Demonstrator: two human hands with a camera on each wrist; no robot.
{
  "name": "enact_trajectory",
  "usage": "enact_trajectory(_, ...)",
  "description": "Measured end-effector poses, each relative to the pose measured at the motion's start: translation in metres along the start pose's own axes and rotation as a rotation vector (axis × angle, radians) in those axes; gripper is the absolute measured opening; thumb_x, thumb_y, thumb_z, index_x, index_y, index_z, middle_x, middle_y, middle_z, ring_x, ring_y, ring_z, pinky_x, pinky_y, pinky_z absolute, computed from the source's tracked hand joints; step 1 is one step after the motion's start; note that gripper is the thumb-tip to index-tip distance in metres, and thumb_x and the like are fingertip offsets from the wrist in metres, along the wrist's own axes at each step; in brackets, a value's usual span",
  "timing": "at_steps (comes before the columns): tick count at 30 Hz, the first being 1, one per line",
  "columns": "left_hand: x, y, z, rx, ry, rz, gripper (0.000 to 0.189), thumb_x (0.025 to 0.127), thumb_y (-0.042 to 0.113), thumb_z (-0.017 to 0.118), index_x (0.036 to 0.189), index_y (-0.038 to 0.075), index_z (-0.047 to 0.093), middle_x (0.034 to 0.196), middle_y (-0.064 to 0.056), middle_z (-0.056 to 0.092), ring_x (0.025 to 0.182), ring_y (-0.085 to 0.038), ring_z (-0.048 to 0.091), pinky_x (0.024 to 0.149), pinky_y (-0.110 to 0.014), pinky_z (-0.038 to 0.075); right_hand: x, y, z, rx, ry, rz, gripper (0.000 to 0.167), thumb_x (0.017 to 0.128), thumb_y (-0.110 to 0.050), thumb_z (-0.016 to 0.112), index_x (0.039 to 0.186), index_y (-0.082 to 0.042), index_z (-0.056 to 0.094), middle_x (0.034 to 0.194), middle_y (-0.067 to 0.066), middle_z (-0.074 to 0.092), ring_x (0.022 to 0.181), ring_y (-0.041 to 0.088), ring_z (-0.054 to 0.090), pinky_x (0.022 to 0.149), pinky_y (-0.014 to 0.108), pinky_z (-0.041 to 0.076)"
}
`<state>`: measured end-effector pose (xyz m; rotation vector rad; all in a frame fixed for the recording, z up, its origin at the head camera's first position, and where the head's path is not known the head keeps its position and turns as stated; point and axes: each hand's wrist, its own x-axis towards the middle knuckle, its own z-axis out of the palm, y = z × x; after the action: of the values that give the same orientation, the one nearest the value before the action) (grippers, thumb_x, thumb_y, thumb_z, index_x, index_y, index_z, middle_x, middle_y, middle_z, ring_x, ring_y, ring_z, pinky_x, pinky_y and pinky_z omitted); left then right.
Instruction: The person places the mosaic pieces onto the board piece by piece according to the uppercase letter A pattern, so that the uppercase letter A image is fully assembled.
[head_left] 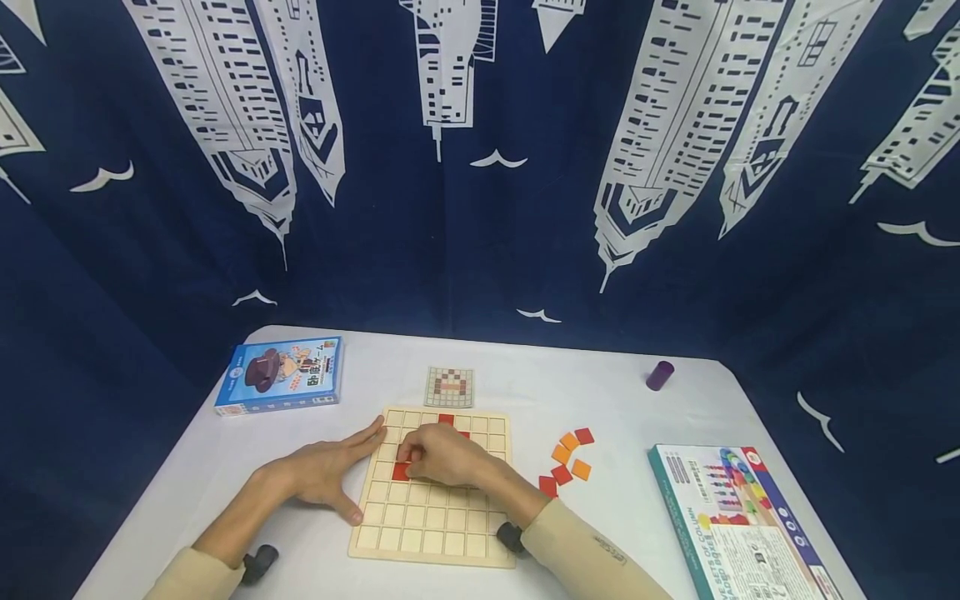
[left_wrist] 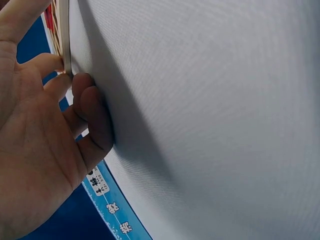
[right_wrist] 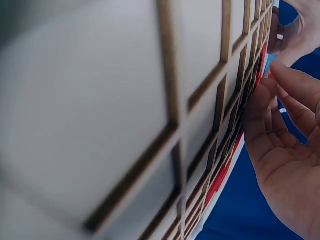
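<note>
A pale wooden grid board (head_left: 420,546) lies on the table. Spread along its left edge, my left hand (head_left: 318,475) touches the frame with its fingertips and thumb. My right hand (head_left: 448,454) is over the board's left-middle cells, thumb and fingers pinching a small red tile (right_wrist: 271,76), mostly hidden by the fingertips. Just below those fingers, another red square tile (head_left: 401,472) sits in a cell. More red shows near the top, where one tile (head_left: 446,418) fills a cell; the right hand covers part of the grid. Behind the board lies a small pattern card (head_left: 450,387).
Loose red and orange tiles (head_left: 561,454) are scattered right of the board. A blue box (head_left: 281,375) stands at the back left, a purple cylinder (head_left: 660,376) at the back right. At the right front lies a larger box (head_left: 742,525). A dark-blue curtain (head_left: 450,250) hangs behind.
</note>
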<state>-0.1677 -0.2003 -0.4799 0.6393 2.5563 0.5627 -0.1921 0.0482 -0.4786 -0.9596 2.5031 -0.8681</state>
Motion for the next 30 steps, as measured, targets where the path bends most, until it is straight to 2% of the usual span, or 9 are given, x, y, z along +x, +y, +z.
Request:
enact_trajectory(7,0.0,-0.001,0.001,-0.008,-0.001,-0.003,0.133,0.055,0.061,0.09,0.162,0.019,0.023,0.17,0.001,0.005,0.146,-0.04,0.035,0.107,-0.063,0.039,-0.021,0.014,-0.013,0.059,0.037,0.025,0.011,0.09,-0.011,0.075,0.098,-0.018,0.074,0.076,-0.012,0.06,0.071,0.002,0.053,0.067,0.019,0.047)
enact_trajectory(14,-0.001,-0.002,0.001,-0.019,0.002,-0.011,0.134,0.053,0.06,0.091,0.161,0.018,0.024,0.17,0.0,0.006,0.148,-0.039,0.031,0.11,-0.063,0.037,-0.047,0.041,-0.036,0.056,0.072,0.076,0.009,0.09,-0.013,0.075,0.099,-0.015,0.074,0.078,-0.01,0.061,0.074,0.005,0.053,0.069,0.021,0.047)
enact_trajectory(18,0.001,-0.002,0.002,-0.017,-0.003,-0.005,0.134,0.053,0.061,0.09,0.162,0.018,0.023,0.17,0.0,0.006,0.148,-0.039,0.031,0.109,-0.063,0.037,-0.067,0.058,-0.052,0.042,0.088,0.117,0.011,0.09,-0.014,0.076,0.1,-0.016,0.074,0.078,-0.009,0.061,0.074,0.007,0.055,0.068,0.023,0.047)
enact_trajectory(23,0.002,-0.003,0.002,0.001,-0.003,-0.004,0.135,0.053,0.063,0.089,0.162,0.018,0.022,0.17,-0.001,0.006,0.147,-0.04,0.032,0.108,-0.065,0.037,-0.092,0.076,-0.069,0.021,0.111,0.183,0.014,0.089,-0.01,0.076,0.102,-0.015,0.074,0.078,-0.008,0.06,0.07,0.01,0.054,0.061,0.023,0.045)
enact_trajectory(30,0.001,0.0,0.001,-0.02,-0.004,-0.009,0.134,0.053,0.059,0.091,0.162,0.019,0.023,0.17,0.001,0.006,0.148,-0.039,0.032,0.109,-0.064,0.037,-0.124,0.093,-0.081,0.042,0.104,0.293,0.016,0.087,-0.006,0.075,0.102,-0.013,0.073,0.076,-0.005,0.06,0.065,0.011,0.053,0.058,0.023,0.044)
